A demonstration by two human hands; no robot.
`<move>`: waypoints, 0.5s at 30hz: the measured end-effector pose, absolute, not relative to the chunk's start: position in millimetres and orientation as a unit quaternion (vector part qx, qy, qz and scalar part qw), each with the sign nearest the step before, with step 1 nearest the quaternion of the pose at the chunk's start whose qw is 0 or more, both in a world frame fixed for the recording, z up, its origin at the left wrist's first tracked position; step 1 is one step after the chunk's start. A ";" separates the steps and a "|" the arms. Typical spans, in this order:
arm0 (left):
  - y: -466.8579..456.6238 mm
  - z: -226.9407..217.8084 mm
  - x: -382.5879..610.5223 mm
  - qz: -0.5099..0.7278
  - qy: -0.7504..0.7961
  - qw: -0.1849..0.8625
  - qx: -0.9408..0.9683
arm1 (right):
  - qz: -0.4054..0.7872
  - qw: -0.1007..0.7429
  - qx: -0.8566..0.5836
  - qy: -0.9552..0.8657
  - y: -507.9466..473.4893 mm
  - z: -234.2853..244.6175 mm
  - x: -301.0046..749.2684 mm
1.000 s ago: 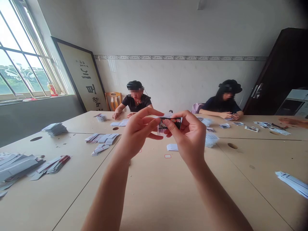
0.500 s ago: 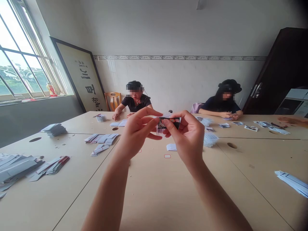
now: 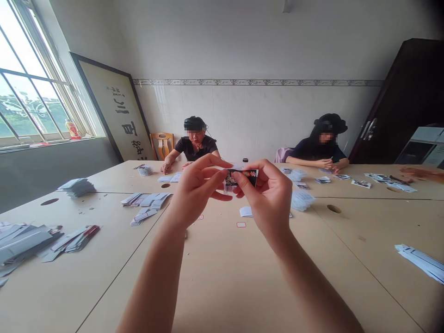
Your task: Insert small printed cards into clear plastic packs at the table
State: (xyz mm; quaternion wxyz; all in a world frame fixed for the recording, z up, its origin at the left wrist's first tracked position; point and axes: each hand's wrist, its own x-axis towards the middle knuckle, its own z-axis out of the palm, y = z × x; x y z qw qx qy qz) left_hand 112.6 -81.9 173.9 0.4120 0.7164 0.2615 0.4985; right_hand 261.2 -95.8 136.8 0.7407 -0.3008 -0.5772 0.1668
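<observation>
I hold a small dark printed card [image 3: 242, 177] up in front of me, above the light wooden table [image 3: 222, 277]. My left hand [image 3: 194, 192] pinches its left end with thumb and fingers. My right hand [image 3: 270, 196] pinches its right end, and part of the card is hidden behind my fingers. Below the hands a small white stack of cards [image 3: 246, 211] and a tiny red-edged sticker [image 3: 241, 225] lie on the table.
Card piles lie at the left [image 3: 145, 206], far left [image 3: 31, 238], back left [image 3: 77, 186] and right edge [image 3: 419, 261]. Two people sit across the table [image 3: 196, 143] [image 3: 322, 148] handling cards. A framed sign [image 3: 118, 111] leans by the window; a dark cabinet [image 3: 402, 101] stands right.
My hands and the card have barely moved; the view shifted slightly. The person at the back right moved their hands a little.
</observation>
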 end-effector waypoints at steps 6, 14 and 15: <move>-81.9 175.1 112.3 0.514 0.257 0.421 0.702 | 0.156 0.742 -0.301 -0.579 -95.2 136.6 260.8; -81.6 174.8 112.2 0.505 0.260 0.436 0.698 | 0.148 0.742 -0.301 -0.581 -95.8 136.1 260.9; -81.0 174.5 111.8 0.505 0.261 0.434 0.699 | 0.147 0.741 -0.303 -0.581 -95.3 135.8 260.9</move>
